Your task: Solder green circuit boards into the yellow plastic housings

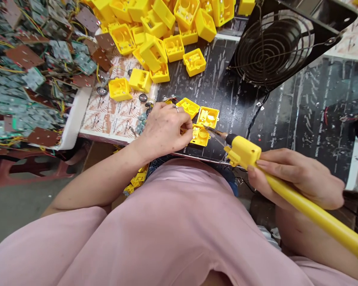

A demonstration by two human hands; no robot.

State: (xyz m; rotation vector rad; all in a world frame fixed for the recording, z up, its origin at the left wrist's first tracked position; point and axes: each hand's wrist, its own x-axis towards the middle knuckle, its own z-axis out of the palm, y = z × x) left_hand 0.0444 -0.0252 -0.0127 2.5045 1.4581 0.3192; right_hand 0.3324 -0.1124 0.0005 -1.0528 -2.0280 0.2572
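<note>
My right hand (298,174) is closed round a yellow soldering iron (244,153), whose tip points left at a small open yellow plastic case (200,136) near the table's front edge. At the left side of that case, my left hand (167,127) has its fingers pinched together. What they hold, if anything, is hidden by the fingers. A second open yellow case half (209,117) lies just behind the first, with small metal contacts inside. Another yellow case part (187,107) lies beyond my left fingers. Some small dark round parts lie behind my left wrist.
A heap of yellow cases (155,24) covers the back of the table. To the left, a white tray (74,119) holds many green circuit boards (14,91) with wires. A black fan (274,47) stands at the back right, its cable running forward. A pink stool (32,163) is below left.
</note>
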